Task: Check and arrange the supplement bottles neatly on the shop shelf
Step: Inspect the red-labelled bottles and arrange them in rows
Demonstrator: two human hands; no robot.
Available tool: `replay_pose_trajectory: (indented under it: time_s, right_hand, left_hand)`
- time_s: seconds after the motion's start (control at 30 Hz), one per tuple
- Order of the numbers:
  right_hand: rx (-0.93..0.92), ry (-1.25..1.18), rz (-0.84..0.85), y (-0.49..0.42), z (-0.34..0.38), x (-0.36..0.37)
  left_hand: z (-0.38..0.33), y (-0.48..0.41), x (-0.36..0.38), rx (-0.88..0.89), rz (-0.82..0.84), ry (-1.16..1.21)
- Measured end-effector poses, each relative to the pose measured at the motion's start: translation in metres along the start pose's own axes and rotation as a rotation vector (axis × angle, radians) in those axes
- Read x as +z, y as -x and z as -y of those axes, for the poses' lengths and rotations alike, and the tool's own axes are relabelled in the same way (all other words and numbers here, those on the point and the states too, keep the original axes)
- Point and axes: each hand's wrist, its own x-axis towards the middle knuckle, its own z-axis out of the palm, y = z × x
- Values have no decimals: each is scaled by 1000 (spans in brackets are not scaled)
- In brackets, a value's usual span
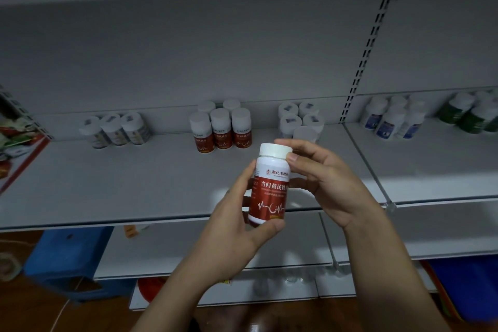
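Note:
I hold a red-labelled supplement bottle point(270, 183) with a white cap upright in front of the grey shelf point(134, 178), label facing me. My left hand point(237, 226) grips its lower body from the left. The fingers of my right hand point(320, 178) curl round the cap and the bottle's right side. At the back of the shelf stands a group of matching red-labelled bottles point(222, 128). Left of them are three pale-labelled bottles point(117, 129). Right of them is a cluster of white bottles point(300, 118), partly hidden behind my fingers.
Beyond the slotted upright point(361, 62), the neighbouring shelf bay holds blue-labelled bottles point(390, 121) and green bottles point(469, 116). Packaged goods point(16, 143) lie at the left edge. A lower shelf point(417, 234), a blue stool point(64, 259) and a blue bin point(469, 286) are below.

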Motion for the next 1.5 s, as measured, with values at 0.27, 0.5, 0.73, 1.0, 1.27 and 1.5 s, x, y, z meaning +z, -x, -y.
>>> replay_pose_trajectory:
  time_s: [0.27, 0.5, 0.73, 1.0, 1.27, 1.5]
  right_hand:
    - [-10, -131, 91, 2, -1, -1]
    - [-32, -267, 93, 0, -4, -1]
    - [-60, -323, 66, 2, -6, 10]
    - [-3, -253, 36, 2, -5, 13]
    - [-28, -233, 178, 0, 1, 10]
    - [-41, -269, 13, -5, -5, 14]
  left_hand:
    - [2, 4, 3, 28, 79, 80]
    - [-2, 6, 1, 57, 27, 125]
    - [0, 5, 9, 53, -84, -23]
    - [-3, 10, 9, 28, -95, 165]
    - [-2, 15, 5, 59, 8, 304]
    - [-5, 9, 9, 51, 10, 148]
